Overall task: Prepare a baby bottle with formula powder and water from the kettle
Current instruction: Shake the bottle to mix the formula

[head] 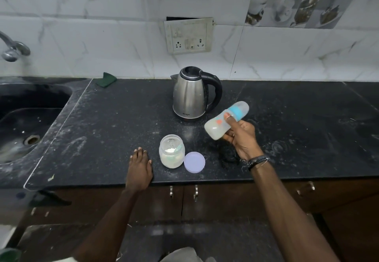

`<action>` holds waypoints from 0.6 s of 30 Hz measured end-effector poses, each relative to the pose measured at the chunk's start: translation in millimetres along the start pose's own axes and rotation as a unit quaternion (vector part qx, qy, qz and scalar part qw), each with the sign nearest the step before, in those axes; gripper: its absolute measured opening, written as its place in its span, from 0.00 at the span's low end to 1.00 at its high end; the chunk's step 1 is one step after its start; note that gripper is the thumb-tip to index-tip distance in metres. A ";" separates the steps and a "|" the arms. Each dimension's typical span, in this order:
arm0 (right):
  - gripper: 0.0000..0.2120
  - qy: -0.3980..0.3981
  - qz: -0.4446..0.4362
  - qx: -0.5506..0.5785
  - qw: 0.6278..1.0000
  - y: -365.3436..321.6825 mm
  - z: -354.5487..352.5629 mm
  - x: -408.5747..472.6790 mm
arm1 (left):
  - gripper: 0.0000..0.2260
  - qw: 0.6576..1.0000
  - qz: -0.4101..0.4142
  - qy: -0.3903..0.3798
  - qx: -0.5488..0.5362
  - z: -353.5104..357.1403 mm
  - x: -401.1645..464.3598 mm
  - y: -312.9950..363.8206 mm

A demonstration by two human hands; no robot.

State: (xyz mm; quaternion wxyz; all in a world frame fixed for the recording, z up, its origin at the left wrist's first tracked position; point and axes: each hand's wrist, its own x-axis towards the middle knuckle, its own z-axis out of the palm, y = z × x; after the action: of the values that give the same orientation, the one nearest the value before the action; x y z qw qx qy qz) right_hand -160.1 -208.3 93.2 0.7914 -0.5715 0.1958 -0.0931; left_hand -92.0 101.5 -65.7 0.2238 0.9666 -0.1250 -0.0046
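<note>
My right hand point(241, 138) grips a baby bottle point(217, 125) tilted in the air above the black counter point(102, 122), its blue collar and clear cap pointing up and right, whitish liquid in its lower end. A steel kettle point(190, 94) with a black handle stands behind it, lid shut. An open jar of formula powder point(171, 154) with a scoop inside sits near the front edge, its lilac lid point(194, 162) lying flat beside it on the right. My left hand point(139, 167) rests flat on the counter left of the jar, fingers straight.
A dark sink point(30, 118) with a tap point(14, 49) lies at the left. A green cloth point(108, 79) leans at the wall. A socket plate point(188, 36) hangs above the kettle. Cabinet doors with metal handles point(195, 192) run below the counter edge.
</note>
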 end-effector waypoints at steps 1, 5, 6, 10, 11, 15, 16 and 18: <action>0.18 -0.019 0.011 -0.046 0.999 -0.6 -0.3 -0.5 | 0.20 1.000 0.001 0.001 0.000 -0.3 0.2 0.3; 0.20 -0.036 -0.014 -0.068 0.997 0.1 -3.1 -1.3 | 0.20 1.000 0.005 0.002 0.001 -0.1 0.3 0.7; 0.17 -0.009 -0.019 -0.029 0.999 -0.1 -2.8 -0.7 | 0.20 1.000 0.002 -0.001 0.002 0.1 0.2 0.4; 0.12 -0.062 0.013 -0.111 0.992 -1.3 -1.4 -2.5 | 0.21 1.000 0.002 -0.002 0.003 -1.0 1.0 0.7; 0.15 -0.071 0.004 -0.113 0.991 -1.4 -1.2 -4.1 | 0.21 1.000 0.003 -0.003 0.003 -0.8 1.0 0.5; 0.14 0.011 -0.020 -0.002 1.000 -1.2 4.4 -3.2 | 0.21 1.000 -0.004 -0.008 0.003 0.1 0.0 -0.1; 0.15 -0.001 -0.007 -0.034 0.999 -2.0 4.7 -3.2 | 0.21 1.000 -0.003 -0.007 0.002 -0.1 0.4 -0.3; 0.19 -0.058 0.003 -0.101 0.993 -2.4 3.6 -4.6 | 0.21 1.000 -0.001 -0.008 0.004 -0.6 0.8 -0.4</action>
State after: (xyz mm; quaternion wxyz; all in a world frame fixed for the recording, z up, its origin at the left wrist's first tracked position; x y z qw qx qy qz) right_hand -162.5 -204.3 97.3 0.7397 -0.6527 0.1599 -0.0374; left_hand -91.1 101.9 -65.3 0.2194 0.9674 -0.1260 -0.0118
